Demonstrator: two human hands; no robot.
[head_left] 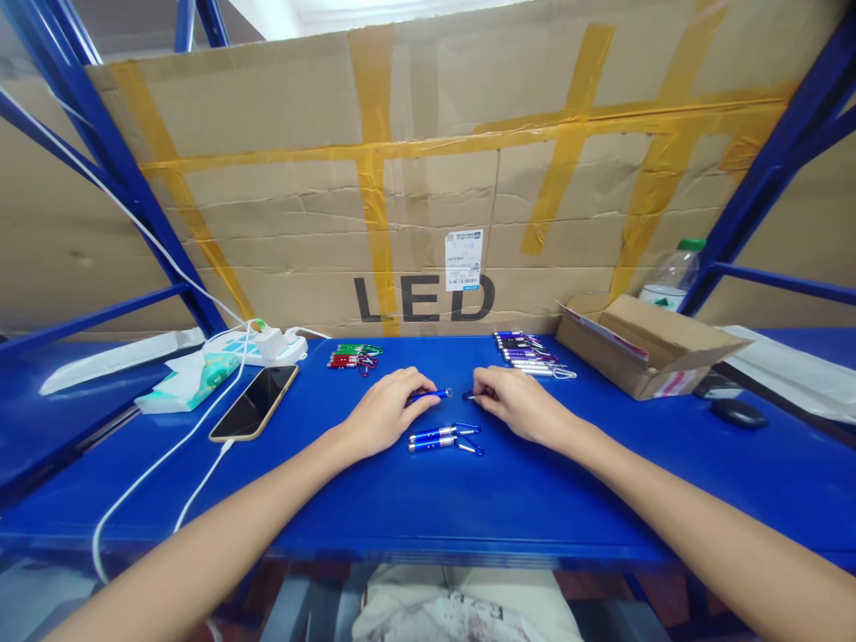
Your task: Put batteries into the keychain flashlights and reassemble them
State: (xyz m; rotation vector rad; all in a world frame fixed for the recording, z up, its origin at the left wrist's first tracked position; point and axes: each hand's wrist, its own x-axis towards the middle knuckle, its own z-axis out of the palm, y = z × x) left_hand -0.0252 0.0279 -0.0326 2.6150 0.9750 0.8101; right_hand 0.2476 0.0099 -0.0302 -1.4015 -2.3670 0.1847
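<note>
My left hand rests on the blue table with its fingers closed around a small blue keychain flashlight, whose clear tip points right. My right hand lies just right of it, fingertips pinched on a small blue clip that faces the flashlight's tip; the two parts are a little apart. Two more blue flashlights with clips lie side by side on the table just in front of my hands.
A pile of red and green flashlights sits back left, and purple, black and silver ones back right. A phone on a white cable, tissue pack, power strip, open cardboard box, bottle and mouse ring the table.
</note>
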